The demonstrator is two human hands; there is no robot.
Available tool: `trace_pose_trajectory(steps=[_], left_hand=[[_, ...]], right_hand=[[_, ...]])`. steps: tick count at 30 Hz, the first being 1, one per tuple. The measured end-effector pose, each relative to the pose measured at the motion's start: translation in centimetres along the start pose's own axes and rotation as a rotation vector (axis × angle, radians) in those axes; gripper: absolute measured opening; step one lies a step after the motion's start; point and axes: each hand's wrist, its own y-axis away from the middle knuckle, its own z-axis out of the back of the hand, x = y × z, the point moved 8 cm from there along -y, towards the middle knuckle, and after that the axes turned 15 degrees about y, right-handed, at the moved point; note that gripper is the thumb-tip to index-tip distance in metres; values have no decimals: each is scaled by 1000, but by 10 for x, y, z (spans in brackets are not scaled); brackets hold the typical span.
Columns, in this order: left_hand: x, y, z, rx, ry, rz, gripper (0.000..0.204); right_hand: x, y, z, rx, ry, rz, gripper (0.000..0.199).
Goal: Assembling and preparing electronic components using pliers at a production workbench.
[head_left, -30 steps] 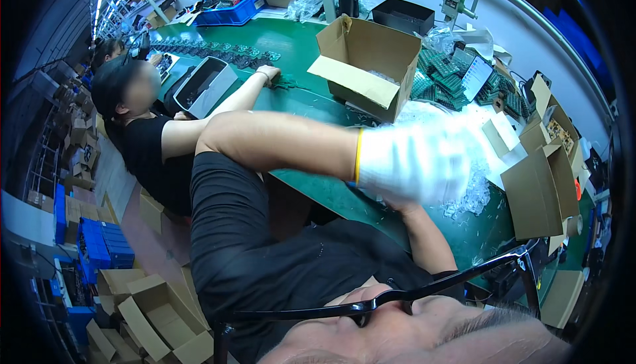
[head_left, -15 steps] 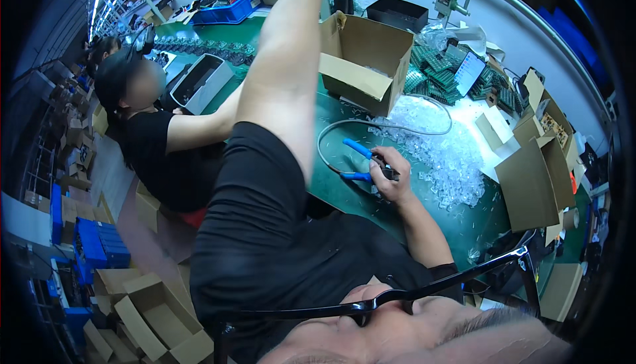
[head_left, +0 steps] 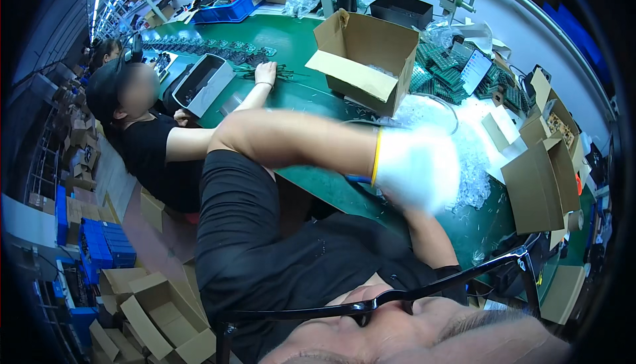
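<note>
My left hand [head_left: 421, 168], in a white glove with a yellow cuff edge, is smeared by motion over the green table [head_left: 308, 185]. It hangs in front of my bare right hand [head_left: 403, 206], which is almost wholly hidden, fingers included. Beside the glove a blue handle of the pliers [head_left: 358, 179] peeks out; the earlier frame shows them in my right hand. Just beyond, a heap of small clear plastic pieces [head_left: 474, 172] spreads over the tabletop. Part of a grey cable [head_left: 457, 122] curves across it.
An open cardboard box [head_left: 361, 52] stands behind the heap, with stacked green circuit boards [head_left: 437, 79] to its right. More cartons [head_left: 540, 185] crowd the right side. At left, a co-worker [head_left: 152, 125] reaches toward thin black parts [head_left: 285, 71] near a grey bin [head_left: 202, 84].
My gloved left hand has swung from the far edge of the table back toward me and right, now covering my right hand. The co-worker's hand by the black parts has come into view.
</note>
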Motion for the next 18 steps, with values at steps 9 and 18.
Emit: trace_pose_trajectory(steps=[9,18], left_hand=[[80,11,112,0,-422,383,10],[275,268,218,-570,-372,1620,48]], right_hand=[[-20,0,-17,-13,-434,-180,27],[-13,-5,-16,9,-438,-163,27]])
